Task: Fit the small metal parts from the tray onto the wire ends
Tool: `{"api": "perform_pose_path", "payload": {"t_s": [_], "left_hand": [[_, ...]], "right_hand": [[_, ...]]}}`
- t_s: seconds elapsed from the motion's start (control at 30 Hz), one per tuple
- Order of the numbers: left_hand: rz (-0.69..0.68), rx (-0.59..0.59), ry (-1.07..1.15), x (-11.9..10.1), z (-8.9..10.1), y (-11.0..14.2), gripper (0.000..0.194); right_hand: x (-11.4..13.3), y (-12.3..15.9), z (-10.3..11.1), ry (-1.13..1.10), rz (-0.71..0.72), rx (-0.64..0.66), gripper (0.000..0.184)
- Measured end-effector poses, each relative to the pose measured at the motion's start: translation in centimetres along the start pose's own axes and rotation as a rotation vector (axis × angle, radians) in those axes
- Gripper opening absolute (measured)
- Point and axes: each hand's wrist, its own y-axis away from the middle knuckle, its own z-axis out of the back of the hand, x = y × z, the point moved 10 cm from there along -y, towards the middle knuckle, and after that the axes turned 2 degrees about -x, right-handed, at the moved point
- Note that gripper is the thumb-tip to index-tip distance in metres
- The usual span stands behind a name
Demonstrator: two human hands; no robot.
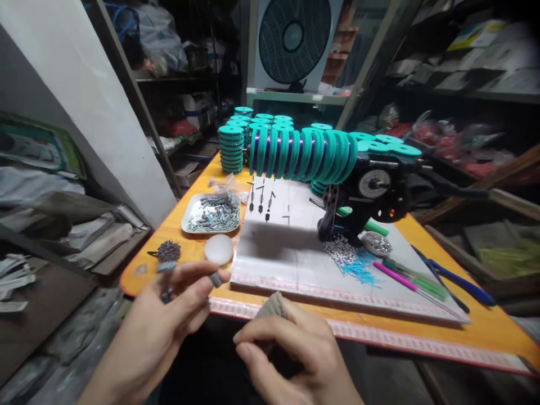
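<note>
My left hand [169, 320] is at the table's near edge, fingers pinched on a small grey sinker-like piece [216, 279]; other small dark bits show between its fingers. My right hand [291, 354] is lower and to the right, fingers curled around a small grey-tan piece [274, 306]. Just beyond my left hand lie a white round lid [219, 249] and a dark bundle of small parts [168, 251]. A white tray [192, 211] holds several small metal pieces.
On the orange table [485, 332] lies a white board [295, 264] with a black winding machine [371, 194], teal spools [304, 152] in a row and stacks, silver beads [343, 250], blue pliers [459, 281], and pink and green tools [409, 281]. A fan [293, 39] stands behind; cluttered shelves flank both sides.
</note>
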Motion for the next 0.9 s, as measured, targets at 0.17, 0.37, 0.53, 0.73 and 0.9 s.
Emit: {"api": "perform_pose_path", "payload": {"t_s": [0.17, 0.37, 0.53, 0.73, 0.9], "left_hand": [[-0.100, -0.120, 0.214, 0.7, 1.0, -1.3, 0.024], [-0.112, -0.117, 0.278, 2.4, 1.4, -2.4, 0.030], [-0.064, -0.185, 0.265, 1.4, 4.4, -0.7, 0.028], [0.061, -0.127, 0.352, 2.5, 2.6, 1.6, 0.029], [0.271, -0.038, 0.430, 6.4, -0.8, 3.8, 0.024]], "right_hand": [[-1.2, 0.0, -1.0, -0.022, -0.105, 0.033, 0.010], [-2.0, 0.4, -0.7, 0.009, -0.152, 0.056, 0.012], [-2.3, 0.7, -0.6, 0.072, -0.151, 0.092, 0.011], [-1.2, 0.7, -2.0, 0.075, -0.091, 0.127, 0.011], [-0.8, 0.7, -2.1, 0.038, -0.105, 0.123, 0.012]]}}
